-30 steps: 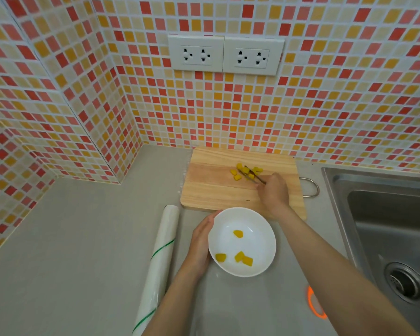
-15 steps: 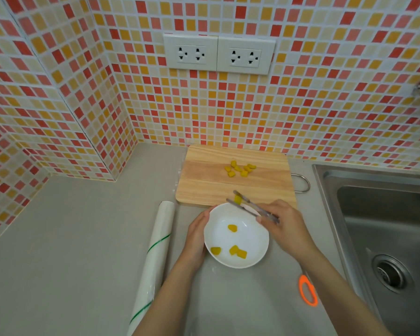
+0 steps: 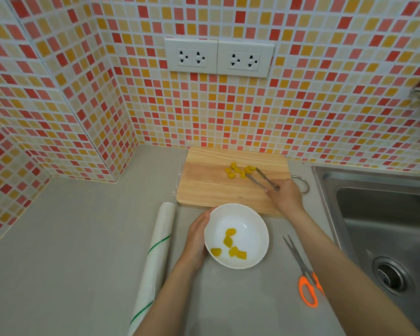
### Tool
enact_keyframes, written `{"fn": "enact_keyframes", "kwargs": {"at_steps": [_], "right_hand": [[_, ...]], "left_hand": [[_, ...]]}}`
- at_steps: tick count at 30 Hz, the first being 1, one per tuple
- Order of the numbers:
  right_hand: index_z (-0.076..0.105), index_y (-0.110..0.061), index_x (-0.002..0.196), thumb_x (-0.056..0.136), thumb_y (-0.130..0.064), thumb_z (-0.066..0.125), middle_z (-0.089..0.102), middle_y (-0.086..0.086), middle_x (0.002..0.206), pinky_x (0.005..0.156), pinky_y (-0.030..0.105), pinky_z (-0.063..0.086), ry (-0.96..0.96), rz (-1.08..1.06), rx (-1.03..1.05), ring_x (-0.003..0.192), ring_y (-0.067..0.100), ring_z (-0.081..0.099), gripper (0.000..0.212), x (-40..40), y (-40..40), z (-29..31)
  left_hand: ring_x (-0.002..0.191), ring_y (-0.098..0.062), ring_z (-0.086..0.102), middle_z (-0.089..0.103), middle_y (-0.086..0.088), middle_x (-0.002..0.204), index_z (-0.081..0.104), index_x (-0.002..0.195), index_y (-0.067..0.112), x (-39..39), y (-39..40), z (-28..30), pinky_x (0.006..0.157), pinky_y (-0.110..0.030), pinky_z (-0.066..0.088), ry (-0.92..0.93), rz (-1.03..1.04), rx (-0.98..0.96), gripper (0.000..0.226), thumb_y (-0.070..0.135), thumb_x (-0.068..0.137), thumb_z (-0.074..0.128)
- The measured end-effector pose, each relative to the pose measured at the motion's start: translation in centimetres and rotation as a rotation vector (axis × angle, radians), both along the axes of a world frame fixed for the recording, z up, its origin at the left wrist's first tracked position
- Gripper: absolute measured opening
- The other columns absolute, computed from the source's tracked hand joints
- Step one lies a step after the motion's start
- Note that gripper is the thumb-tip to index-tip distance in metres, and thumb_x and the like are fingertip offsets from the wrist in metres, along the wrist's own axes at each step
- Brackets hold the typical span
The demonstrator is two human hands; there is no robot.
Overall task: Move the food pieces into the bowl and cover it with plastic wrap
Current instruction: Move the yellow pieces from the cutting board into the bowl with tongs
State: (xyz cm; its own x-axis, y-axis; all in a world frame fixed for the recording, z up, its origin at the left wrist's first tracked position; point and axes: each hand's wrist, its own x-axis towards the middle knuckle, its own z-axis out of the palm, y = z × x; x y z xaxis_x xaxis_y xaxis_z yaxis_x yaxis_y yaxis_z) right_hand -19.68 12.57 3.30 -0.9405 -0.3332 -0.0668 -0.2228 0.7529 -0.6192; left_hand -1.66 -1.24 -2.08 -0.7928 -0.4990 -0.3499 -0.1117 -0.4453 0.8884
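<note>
A white bowl (image 3: 250,226) sits on the grey counter and holds several yellow food pieces (image 3: 229,241). My left hand (image 3: 197,241) cups the bowl's left rim. Behind it lies a wooden cutting board (image 3: 204,183) with several more yellow pieces (image 3: 238,170) near its far middle. My right hand (image 3: 285,197) rests over the board's right part and grips metal tongs (image 3: 260,179). The tong tips sit right beside the pile, with one tip touching a piece. A roll of plastic wrap (image 3: 155,258) lies lengthwise to the left of the bowl.
Orange-handled scissors (image 3: 303,280) lie on the counter right of the bowl, partly under my right forearm. A steel sink (image 3: 383,226) fills the right side. Tiled walls with two sockets (image 3: 218,58) close the back and left.
My right hand carried a piece in the tongs to the bowl, left it there, and has returned to the pile on the board. My left hand has stayed on the bowl.
</note>
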Motion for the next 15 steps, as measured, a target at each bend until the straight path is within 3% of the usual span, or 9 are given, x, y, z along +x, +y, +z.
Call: {"fn": "enact_keyframes", "kwargs": {"at_steps": [1,2,4,6,9,15], "right_hand": [[0.068,-0.008,0.074,0.082,-0.013,0.065,0.054,0.011,0.071,0.051,0.027,0.028,-0.020,-0.015,0.014,0.069,0.027,0.049,0.011,-0.3,-0.8,-0.4],[0.060,-0.013,0.060,0.082,-0.013,0.065,0.052,0.010,0.070,0.047,0.027,0.024,-0.033,-0.028,0.014,0.068,0.026,0.048,0.022,-0.5,-1.5,-0.9],[0.051,-0.016,0.051,0.082,-0.013,0.064,0.053,0.012,0.071,0.045,0.027,0.022,-0.045,-0.052,0.005,0.068,0.027,0.049,0.034,-0.8,-2.8,-1.8],[0.067,-0.006,0.067,0.084,-0.013,0.062,0.060,0.018,0.083,0.054,0.027,0.033,-0.044,-0.077,0.021,0.075,0.031,0.055,0.018,-0.9,-3.7,-2.4],[0.072,-0.003,0.091,0.088,-0.013,0.056,0.064,0.022,0.097,0.063,0.031,0.038,-0.010,-0.112,0.015,0.087,0.037,0.059,0.018,-1.0,-3.8,-3.0],[0.073,-0.010,0.079,0.085,-0.008,0.059,0.055,0.011,0.069,0.048,0.028,0.023,0.079,-0.055,-0.073,0.068,0.025,0.047,0.015,1.7,-1.1,-1.6]], "left_hand": [[0.093,-0.014,0.069,0.075,-0.002,0.104,0.071,0.104,0.016,0.0,0.0,-0.1,0.073,-0.024,0.055,-0.004,-0.001,-0.001,0.026,0.019,0.095,0.047],[0.092,-0.013,0.070,0.075,-0.001,0.102,0.072,0.102,0.018,0.0,-0.1,-0.1,0.070,-0.022,0.055,-0.009,0.001,-0.001,0.026,0.019,0.094,0.048],[0.090,-0.013,0.071,0.076,0.000,0.100,0.073,0.100,0.019,-0.1,-0.1,-0.3,0.068,-0.021,0.056,-0.019,0.010,0.004,0.025,0.019,0.094,0.049],[0.094,-0.017,0.070,0.075,-0.003,0.103,0.073,0.101,0.017,-0.2,-0.1,-0.4,0.076,-0.028,0.057,-0.030,0.017,0.009,0.025,0.020,0.093,0.050],[0.104,-0.024,0.067,0.073,-0.008,0.111,0.072,0.106,0.015,-0.2,-0.2,-0.4,0.091,-0.040,0.052,-0.027,0.018,0.016,0.025,0.020,0.092,0.051],[0.106,-0.024,0.066,0.072,-0.008,0.112,0.071,0.108,0.016,-0.1,-0.1,-0.5,0.092,-0.040,0.052,-0.015,0.006,-0.004,0.026,0.022,0.093,0.050]]}}
